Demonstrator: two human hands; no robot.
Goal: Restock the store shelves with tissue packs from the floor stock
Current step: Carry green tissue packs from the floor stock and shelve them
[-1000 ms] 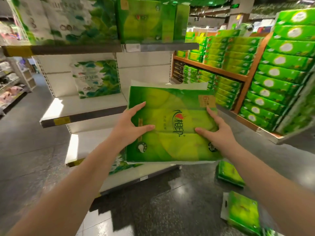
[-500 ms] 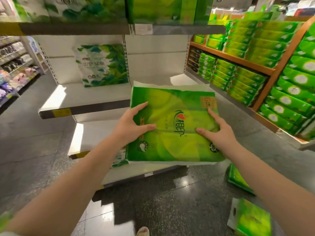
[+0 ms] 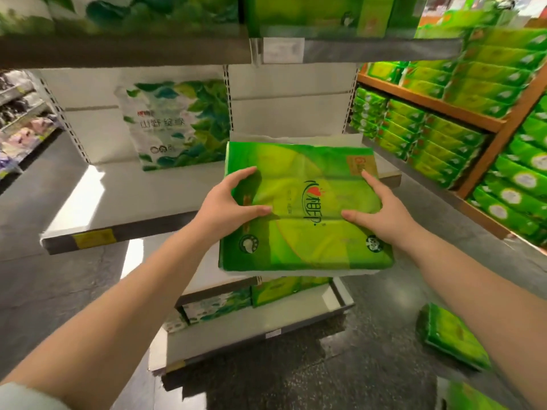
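A large green tissue pack [image 3: 307, 226] is held flat between both hands in front of the white middle shelf [image 3: 124, 199]. My left hand [image 3: 228, 202] grips its left edge, thumb on top. My right hand [image 3: 381, 208] grips its right side the same way. The pack's far end reaches over the shelf's front right part. A white leaf-print tissue pack [image 3: 177, 125] stands upright at the back of that shelf. More green packs [image 3: 453, 335] lie on the dark floor at the right.
The upper shelf [image 3: 124, 51] carries green and leaf-print packs overhead. A lower shelf [image 3: 254, 324] holds more packs under the held one. A wooden rack [image 3: 429, 102] full of green packs runs along the right. Another aisle shelf [image 3: 20, 122] is at far left.
The pack and both hands have moved forward and up toward the middle shelf. The view has come closer to the shelving.
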